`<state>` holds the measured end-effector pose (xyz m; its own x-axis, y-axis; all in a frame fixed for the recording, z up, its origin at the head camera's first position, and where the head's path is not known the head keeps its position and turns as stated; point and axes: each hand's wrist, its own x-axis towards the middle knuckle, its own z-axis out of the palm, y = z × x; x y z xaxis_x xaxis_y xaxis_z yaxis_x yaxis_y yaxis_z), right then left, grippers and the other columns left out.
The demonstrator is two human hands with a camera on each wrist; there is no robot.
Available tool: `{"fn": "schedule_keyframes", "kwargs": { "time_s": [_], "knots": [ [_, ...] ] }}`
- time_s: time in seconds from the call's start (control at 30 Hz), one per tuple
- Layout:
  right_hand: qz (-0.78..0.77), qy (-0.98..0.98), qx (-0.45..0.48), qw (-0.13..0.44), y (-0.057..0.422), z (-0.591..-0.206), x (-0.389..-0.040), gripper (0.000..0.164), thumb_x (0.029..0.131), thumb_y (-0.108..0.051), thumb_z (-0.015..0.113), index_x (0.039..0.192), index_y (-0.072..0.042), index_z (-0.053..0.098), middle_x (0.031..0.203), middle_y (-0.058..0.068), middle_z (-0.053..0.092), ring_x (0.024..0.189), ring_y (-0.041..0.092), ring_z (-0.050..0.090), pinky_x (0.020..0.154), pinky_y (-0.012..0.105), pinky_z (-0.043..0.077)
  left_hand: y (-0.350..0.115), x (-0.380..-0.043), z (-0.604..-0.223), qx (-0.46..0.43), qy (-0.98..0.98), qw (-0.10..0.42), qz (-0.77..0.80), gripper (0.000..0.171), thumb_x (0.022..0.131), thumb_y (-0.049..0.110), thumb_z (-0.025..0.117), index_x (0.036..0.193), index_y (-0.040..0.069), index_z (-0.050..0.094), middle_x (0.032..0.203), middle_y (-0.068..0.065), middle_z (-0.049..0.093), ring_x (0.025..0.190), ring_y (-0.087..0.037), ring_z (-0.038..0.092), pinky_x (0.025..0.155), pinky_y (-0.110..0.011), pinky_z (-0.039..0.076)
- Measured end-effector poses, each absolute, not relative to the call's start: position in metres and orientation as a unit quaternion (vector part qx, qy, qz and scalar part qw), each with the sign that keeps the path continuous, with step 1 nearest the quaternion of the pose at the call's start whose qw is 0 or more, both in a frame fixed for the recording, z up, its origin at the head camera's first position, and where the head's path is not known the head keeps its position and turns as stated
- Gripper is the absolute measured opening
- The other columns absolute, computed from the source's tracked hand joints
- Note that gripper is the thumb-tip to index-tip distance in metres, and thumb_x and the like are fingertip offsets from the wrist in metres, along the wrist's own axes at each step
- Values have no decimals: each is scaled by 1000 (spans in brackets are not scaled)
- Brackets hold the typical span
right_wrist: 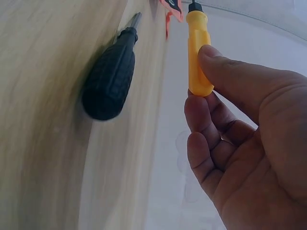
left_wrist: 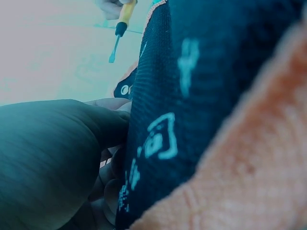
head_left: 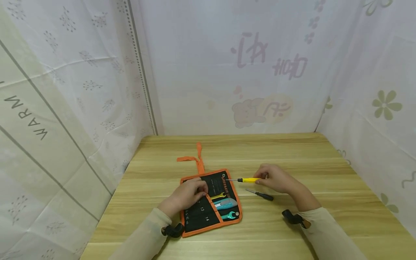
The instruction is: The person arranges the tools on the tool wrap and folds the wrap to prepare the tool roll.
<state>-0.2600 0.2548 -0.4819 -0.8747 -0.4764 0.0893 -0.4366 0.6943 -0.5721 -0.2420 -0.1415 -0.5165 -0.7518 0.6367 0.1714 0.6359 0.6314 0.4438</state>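
Observation:
A black tool pouch (head_left: 196,225) with orange trim lies spread on the table. My left hand (head_left: 185,195) pinches the orange upper edge of its pocket, and the left wrist view has the pocket cloth (left_wrist: 163,134) raised beside the thumb. In the pocket sit a yellow wrench (head_left: 218,196), a teal utility knife (head_left: 226,204) and a green wrench (head_left: 229,216). Between thumb and fingers, my right hand (head_left: 276,178) holds a yellow screwdriver (head_left: 249,180) by its handle end; its flat tip points left over the pouch's right edge. Below it rests a black screwdriver (head_left: 264,196).
Orange tie straps (head_left: 199,164) stretch from the pouch toward the back of the wooden table (head_left: 292,151). Patterned curtains (head_left: 201,72) hang behind and along both sides. A black wrist mount (head_left: 292,217) sits at each cuff.

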Motion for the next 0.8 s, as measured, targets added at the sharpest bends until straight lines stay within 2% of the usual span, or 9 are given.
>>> {"fn": "schedule_keyframes", "kwargs": {
  "time_s": [0.4,0.8],
  "knots": [
    [-316,905,-282,45,232,-483,-268,11,95,-16,80,102,-24,81,94,-11,63,84,11,61,73,31,55,-141,-240,-514,349,907,-5,235,10,104,18,69,99,26,65,91,14,51,75,-4,50,69,-27,49],
    [-307,906,-284,60,214,-484,-271,11,95,-14,80,101,-24,81,94,-11,62,83,11,60,73,30,54,-141,-239,-515,349,907,-4,235,7,104,17,68,101,23,66,93,13,51,77,-6,51,70,-28,49]
  ]
}}
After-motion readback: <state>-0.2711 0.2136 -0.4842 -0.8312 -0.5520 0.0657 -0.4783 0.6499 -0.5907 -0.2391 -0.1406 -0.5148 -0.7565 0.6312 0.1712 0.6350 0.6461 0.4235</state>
